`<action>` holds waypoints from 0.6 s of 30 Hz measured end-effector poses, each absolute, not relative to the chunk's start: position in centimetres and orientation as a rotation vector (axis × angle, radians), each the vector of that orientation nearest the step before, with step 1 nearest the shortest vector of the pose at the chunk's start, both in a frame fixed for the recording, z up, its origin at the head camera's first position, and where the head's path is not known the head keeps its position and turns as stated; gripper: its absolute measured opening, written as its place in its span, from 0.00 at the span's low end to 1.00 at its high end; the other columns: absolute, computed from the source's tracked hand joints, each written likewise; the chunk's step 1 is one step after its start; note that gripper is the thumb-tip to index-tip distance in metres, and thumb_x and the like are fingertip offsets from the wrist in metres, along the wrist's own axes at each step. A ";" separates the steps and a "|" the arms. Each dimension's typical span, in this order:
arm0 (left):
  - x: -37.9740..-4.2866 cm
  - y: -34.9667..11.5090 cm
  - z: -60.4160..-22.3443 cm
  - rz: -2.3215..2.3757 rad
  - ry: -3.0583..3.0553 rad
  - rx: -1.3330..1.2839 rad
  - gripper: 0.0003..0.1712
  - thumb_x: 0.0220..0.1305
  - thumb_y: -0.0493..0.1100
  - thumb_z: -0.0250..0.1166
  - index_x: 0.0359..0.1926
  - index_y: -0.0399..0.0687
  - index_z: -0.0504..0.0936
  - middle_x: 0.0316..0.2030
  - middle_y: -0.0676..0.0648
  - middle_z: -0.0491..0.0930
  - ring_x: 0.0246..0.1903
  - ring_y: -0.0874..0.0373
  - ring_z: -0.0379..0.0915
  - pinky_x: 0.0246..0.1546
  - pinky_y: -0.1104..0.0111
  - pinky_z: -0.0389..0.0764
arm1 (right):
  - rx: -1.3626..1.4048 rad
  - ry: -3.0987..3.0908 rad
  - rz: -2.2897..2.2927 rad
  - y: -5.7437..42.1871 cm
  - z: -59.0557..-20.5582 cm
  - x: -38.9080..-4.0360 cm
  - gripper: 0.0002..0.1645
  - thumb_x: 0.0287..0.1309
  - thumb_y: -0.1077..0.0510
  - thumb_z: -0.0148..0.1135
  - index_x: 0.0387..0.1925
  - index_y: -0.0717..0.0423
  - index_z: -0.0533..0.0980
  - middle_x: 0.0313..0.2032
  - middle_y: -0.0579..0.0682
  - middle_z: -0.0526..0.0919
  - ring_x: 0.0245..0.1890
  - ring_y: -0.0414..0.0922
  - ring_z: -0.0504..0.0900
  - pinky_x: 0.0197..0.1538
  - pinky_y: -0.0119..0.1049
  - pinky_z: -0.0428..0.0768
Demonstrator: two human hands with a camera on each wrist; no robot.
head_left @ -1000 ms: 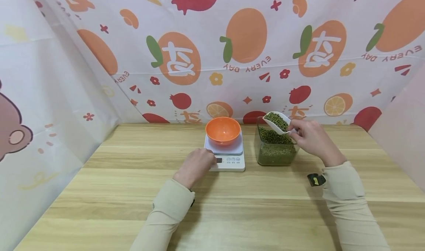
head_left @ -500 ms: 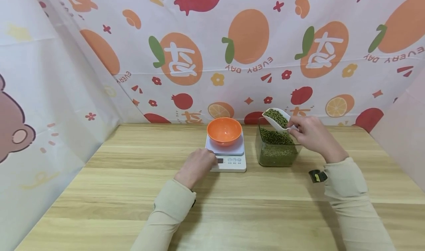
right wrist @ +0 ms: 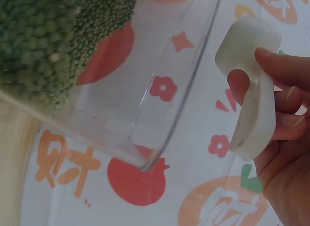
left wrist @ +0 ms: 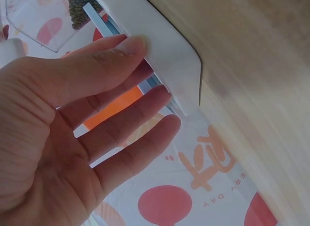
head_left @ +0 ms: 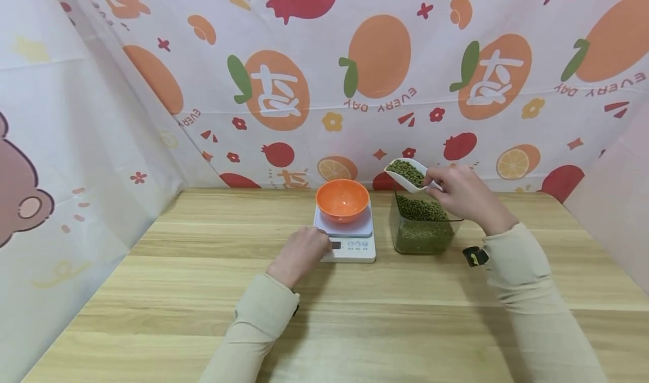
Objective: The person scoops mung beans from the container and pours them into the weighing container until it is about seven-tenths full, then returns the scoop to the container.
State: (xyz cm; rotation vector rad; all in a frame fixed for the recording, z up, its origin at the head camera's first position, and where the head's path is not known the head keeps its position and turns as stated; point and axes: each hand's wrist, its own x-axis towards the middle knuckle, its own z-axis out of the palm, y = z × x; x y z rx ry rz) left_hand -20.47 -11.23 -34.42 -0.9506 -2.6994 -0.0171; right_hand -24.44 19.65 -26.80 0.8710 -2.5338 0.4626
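Observation:
In the head view my right hand [head_left: 463, 197] grips the handle of a white scoop [right wrist: 248, 39] heaped with green mung beans [head_left: 407, 172]. The scoop is raised over the back left of a clear square container [head_left: 423, 243] holding more mung beans [head_left: 422, 208]. My left hand [head_left: 300, 252] rests at the left front of a white kitchen scale [head_left: 357, 254], near its display. In the left wrist view its thumb touches the scale's side and the other fingers stretch out loosely. An orange bowl [head_left: 343, 198] stands on the scale's weighing plate, with nothing visible inside.
Scale and container stand side by side towards the back of the wooden table [head_left: 380, 321], a narrow gap between them. Directly behind hangs a white cloth [head_left: 314, 28] printed with fruit. Another light cloth [head_left: 86, 146] hangs along the left.
My right hand has lifted the loaded scoop a little and carried it left, towards the bowl's side. The left hand stays at the scale.

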 end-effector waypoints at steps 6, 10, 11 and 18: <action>-20.5 -11.2 -34.6 0.015 -2.706 -0.948 0.06 0.45 0.31 0.67 0.23 0.45 0.83 0.19 0.48 0.79 0.17 0.58 0.68 0.18 0.67 0.75 | 0.916 -2.515 0.439 19.1 -26.4 -24.8 0.04 0.46 0.66 0.63 0.25 0.56 0.76 0.16 0.45 0.74 0.17 0.41 0.66 0.21 0.39 0.67; -20.5 -11.1 -34.6 -0.030 -2.681 -0.945 0.08 0.43 0.28 0.65 0.20 0.45 0.82 0.17 0.48 0.77 0.16 0.58 0.66 0.17 0.67 0.75 | 0.931 -2.512 0.438 18.9 -26.3 -24.9 0.04 0.46 0.66 0.63 0.25 0.56 0.76 0.17 0.45 0.74 0.16 0.41 0.66 0.20 0.39 0.67; -20.5 -11.1 -34.6 -0.040 -2.675 -0.948 0.09 0.42 0.27 0.65 0.19 0.45 0.82 0.16 0.48 0.77 0.15 0.58 0.66 0.16 0.67 0.75 | 0.931 -2.514 0.439 18.8 -26.2 -24.9 0.04 0.46 0.66 0.63 0.25 0.56 0.75 0.17 0.45 0.74 0.16 0.41 0.66 0.20 0.39 0.66; -20.5 -11.1 -34.5 -0.031 -2.693 -0.956 0.08 0.42 0.27 0.66 0.21 0.45 0.83 0.17 0.48 0.78 0.16 0.58 0.66 0.18 0.67 0.75 | 0.979 -2.500 0.446 17.9 -25.9 -25.2 0.04 0.47 0.65 0.62 0.24 0.54 0.75 0.16 0.45 0.74 0.14 0.41 0.64 0.22 0.39 0.65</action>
